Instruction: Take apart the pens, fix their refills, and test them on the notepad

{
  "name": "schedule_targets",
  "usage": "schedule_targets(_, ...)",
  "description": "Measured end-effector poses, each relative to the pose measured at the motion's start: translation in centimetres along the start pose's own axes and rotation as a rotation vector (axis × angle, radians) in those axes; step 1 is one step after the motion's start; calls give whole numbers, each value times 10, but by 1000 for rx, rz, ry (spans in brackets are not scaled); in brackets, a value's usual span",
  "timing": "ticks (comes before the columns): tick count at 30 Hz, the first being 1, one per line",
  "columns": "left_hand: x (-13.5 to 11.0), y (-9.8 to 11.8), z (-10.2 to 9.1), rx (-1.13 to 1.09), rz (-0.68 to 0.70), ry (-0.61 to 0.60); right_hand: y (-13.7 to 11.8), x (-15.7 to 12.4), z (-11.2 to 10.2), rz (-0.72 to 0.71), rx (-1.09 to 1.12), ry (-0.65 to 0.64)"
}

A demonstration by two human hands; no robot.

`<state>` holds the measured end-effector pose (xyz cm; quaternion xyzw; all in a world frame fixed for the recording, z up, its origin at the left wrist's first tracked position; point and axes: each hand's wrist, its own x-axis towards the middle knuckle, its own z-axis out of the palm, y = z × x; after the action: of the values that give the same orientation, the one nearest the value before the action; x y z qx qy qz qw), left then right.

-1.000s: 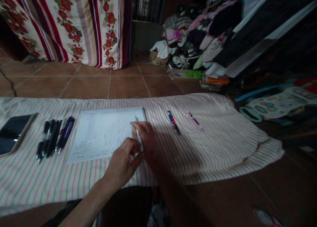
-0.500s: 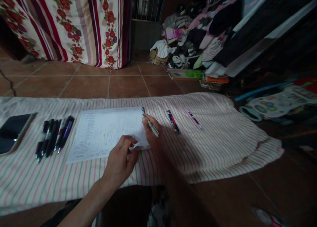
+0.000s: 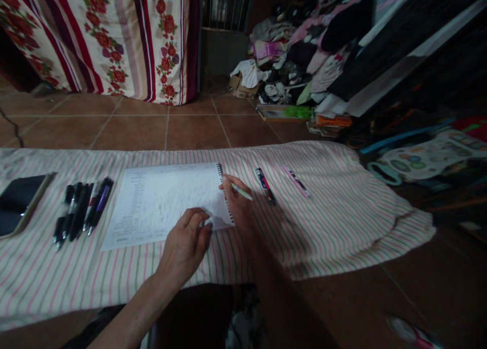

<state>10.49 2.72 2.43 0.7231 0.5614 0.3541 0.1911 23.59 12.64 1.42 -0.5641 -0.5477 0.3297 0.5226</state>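
A spiral notepad (image 3: 163, 202) covered in scribbles lies on a pink-striped cloth (image 3: 335, 207). My left hand (image 3: 186, 247) rests flat on the pad's lower right corner, fingers stretched out. At the pad's spiral edge, my right hand (image 3: 238, 202) is closed on a pale green pen (image 3: 239, 189), which points to the right. Two more pens lie just right of it: a dark patterned pen (image 3: 265, 185) and a pink pen (image 3: 296, 181).
A row of several dark pens (image 3: 81, 209) lies left of the pad, and a phone (image 3: 19, 202) sits at the far left. Behind the cloth is tiled floor (image 3: 190, 128), a floral cloth (image 3: 114, 39) and a clothes heap (image 3: 300, 49). A toy (image 3: 422, 161) lies at right.
My right hand has carried the green pen from over the page to the pad's right edge, toward the two loose pens. My left hand let go of the pen and settled flat on the pad.
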Motion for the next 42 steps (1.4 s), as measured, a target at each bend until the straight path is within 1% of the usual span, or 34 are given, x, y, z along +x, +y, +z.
schedule_targets(1, 0, 1, -1, -26, -14, 4, 1, -1, 0, -60, -11, 3)
schedule_targets(3, 1, 3, -3, -85, -50, 21, 2, -4, 2, -224, -71, 3)
schedule_targets(5, 3, 7, -4, -153, -86, 46, 3, -6, 4, -408, -175, -4)
schedule_targets(7, 4, 10, -4, -217, -99, 60, 4, -8, 7, -558, -291, -16)
schedule_targets(8, 5, 12, -4, -244, -91, 62, 4, -8, 8, -607, -341, -23)
schedule_targets(10, 6, 13, -2, -279, -60, 54, 5, -9, 11, -660, -421, -28)
schedule_targets(15, 7, 13, 3, -274, -31, 57, 6, -11, 16, -690, -530, -30)
schedule_targets(19, 7, 13, 3, -235, -4, 74, 6, -14, 16, -680, -552, -33)
schedule_targets(23, 7, 14, 3, -216, -12, 77, 4, -16, 16, -680, -554, -16)
schedule_targets(29, 5, 14, 6, -231, -97, 116, 0, -22, 16, -711, -536, 12)
schedule_targets(34, 3, 15, 7, -287, -141, 81, -3, -24, 16, -753, -527, 41)
schedule_targets(39, 5, 15, 3, -196, -27, 78, -1, -25, 17, -739, -512, 24)
schedule_targets(42, 5, 16, 2, -189, -16, 63, 0, -26, 16, -721, -512, -11)
